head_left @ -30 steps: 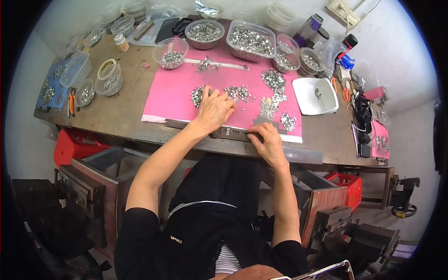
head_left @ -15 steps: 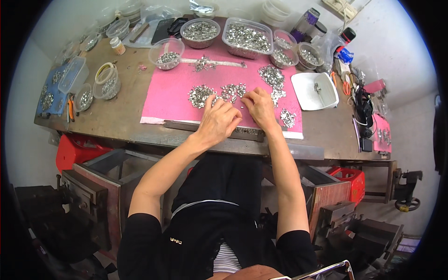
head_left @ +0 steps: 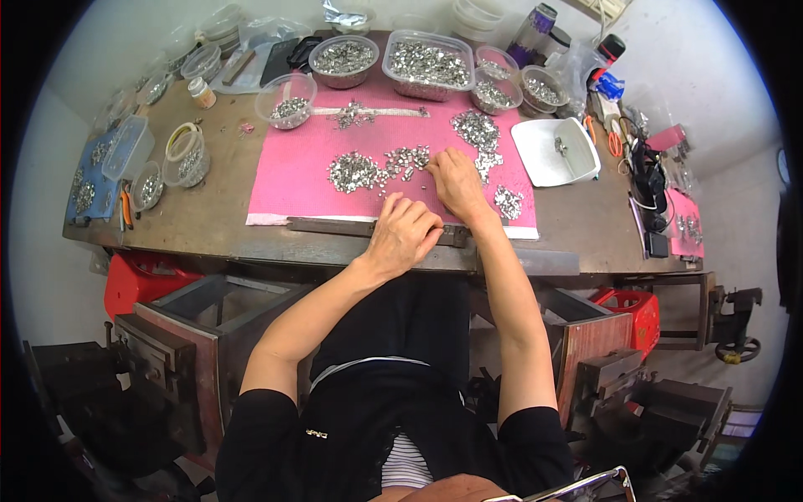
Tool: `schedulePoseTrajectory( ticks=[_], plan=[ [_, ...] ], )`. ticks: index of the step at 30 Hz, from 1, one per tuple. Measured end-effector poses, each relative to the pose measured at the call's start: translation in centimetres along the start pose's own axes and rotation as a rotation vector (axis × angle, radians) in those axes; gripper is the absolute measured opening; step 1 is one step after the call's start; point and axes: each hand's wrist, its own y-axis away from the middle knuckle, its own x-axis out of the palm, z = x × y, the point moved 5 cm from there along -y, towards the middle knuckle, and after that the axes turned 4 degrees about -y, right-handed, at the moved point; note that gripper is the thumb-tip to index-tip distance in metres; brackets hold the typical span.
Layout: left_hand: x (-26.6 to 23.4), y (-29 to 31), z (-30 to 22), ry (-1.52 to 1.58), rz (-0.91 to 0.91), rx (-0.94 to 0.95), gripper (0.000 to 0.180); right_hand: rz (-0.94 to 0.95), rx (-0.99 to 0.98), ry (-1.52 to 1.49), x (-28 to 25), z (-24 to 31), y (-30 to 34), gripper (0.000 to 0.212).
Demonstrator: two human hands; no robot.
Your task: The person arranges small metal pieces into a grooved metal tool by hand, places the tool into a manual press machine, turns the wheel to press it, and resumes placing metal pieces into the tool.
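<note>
My left hand [head_left: 405, 232] hangs over a dark metal bar [head_left: 330, 227] along the near edge of a pink mat [head_left: 293, 180]. Its thumb and forefinger press together at the bar, and whatever they hold is too small to make out. Farther off, my right hand [head_left: 457, 186] has its fingertips pinched at the right side of a small pile of silvery metal pieces [head_left: 407, 161]; anything in that pinch is hidden. A larger pile of the same pieces [head_left: 354, 171] lies left of it. More heaps [head_left: 476, 131] spread behind and right of my right hand.
Plastic tubs of metal pieces [head_left: 427, 67] line the mat's far side. A white tray [head_left: 535, 159] stands at the right, beside orange-handled tools [head_left: 616, 144] and cables. At the left are a round tub [head_left: 186, 159], orange-handled pliers [head_left: 126, 209] and a blue mat [head_left: 96, 184].
My left hand has moved nearer and to the right, down to the bar. The right fingertips have shifted slightly farther away, beside the small pile. The whole view has shifted a little.
</note>
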Motion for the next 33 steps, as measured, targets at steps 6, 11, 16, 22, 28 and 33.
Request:
schedulePoseTrajectory(
  ticks=[6,11,16,22,28,33],
  plan=[
    [-1.0,0.5,0.7,0.113,-0.024,-0.051,0.015,0.055,0.154,-0.259,-5.4,3.6,4.1,0.006],
    [-0.7,0.5,0.6,0.059,0.002,-0.028,0.013,0.088,0.226,-0.309,-5.7,5.2,7.0,0.006],
    [-0.4,0.5,0.2,0.022,-0.002,-0.025,0.012,0.03,0.068,-0.153,-5.2,5.9,7.7,0.009],
    [-0.5,0.4,0.3,0.003,-0.001,-0.025,0.01,0.02,0.142,-0.202,-4.7,4.8,5.7,0.008],
    [0.2,0.2,0.1,-0.006,0.031,-0.023,0.009,0.015,0.255,-0.1,-1.6,1.9,2.8,0.011],
    [0.5,-0.1,0.0,-0.03,0.06,-0.015,0.009,0.026,0.268,-0.146,-2.3,1.9,3.4,0.013]
  ],
)
